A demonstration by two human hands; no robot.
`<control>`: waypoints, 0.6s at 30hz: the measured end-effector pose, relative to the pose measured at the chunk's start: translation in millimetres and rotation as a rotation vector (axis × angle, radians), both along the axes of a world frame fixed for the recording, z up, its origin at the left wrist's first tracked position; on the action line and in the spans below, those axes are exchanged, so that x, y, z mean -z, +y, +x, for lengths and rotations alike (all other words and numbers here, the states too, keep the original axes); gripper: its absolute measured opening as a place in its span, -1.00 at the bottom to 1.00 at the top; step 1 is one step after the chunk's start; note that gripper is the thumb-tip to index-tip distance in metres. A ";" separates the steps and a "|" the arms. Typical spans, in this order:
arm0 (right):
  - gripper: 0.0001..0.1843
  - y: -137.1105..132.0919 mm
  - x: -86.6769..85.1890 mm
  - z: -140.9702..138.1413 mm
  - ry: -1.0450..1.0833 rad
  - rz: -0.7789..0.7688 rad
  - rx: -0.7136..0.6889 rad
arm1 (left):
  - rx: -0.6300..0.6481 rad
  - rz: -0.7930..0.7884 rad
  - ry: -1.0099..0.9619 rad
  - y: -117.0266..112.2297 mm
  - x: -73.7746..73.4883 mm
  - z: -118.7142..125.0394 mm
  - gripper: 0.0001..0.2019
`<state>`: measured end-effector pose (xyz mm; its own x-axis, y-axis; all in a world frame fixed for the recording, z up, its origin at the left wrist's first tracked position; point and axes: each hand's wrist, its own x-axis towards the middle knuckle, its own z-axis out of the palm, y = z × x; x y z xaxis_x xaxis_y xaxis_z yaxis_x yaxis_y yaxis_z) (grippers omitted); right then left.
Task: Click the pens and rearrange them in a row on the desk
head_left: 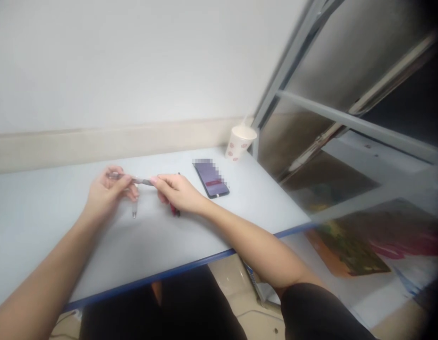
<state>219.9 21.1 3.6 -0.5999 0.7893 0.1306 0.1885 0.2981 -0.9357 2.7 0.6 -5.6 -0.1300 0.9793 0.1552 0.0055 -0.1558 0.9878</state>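
We hold one pen (pixel 143 181) above the worktop (pixel 130 250), level between our two hands. The fingers of our left hand (pixel 114 186) pinch one end, and those of our right hand (pixel 172 191) pinch the other. Near the left fingers shows a clear thin thing (pixel 134 210), partly hidden. To the right lie a phone (pixel 209 177) and, farther back, a paper cup (pixel 239 144).

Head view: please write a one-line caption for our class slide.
Left hand and right hand hold a pen above a table, a phone and cup to the right.
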 end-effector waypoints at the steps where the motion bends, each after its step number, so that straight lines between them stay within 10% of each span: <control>1: -0.34 1.4 2.2 -0.3 0.023 -0.030 0.002 | -0.004 0.008 0.076 -0.6 1.8 0.0 -0.56; 5: -0.29 8.0 4.5 1.1 0.032 -0.124 0.108 | -0.150 0.298 0.547 -1.8 5.5 -5.9 -0.73; 8: -0.31 14.4 2.3 4.3 -0.019 -0.223 0.074 | -0.034 0.429 0.821 -3.1 5.4 -10.1 -0.82; 13: -0.33 20.8 -1.8 12.8 -0.144 -0.221 -0.022 | 0.168 0.293 1.000 -8.1 3.5 -4.1 -0.70; 18: -0.58 17.8 -13.2 24.4 -0.264 0.128 -0.148 | 0.280 0.064 1.046 -14.5 -2.7 0.9 -0.57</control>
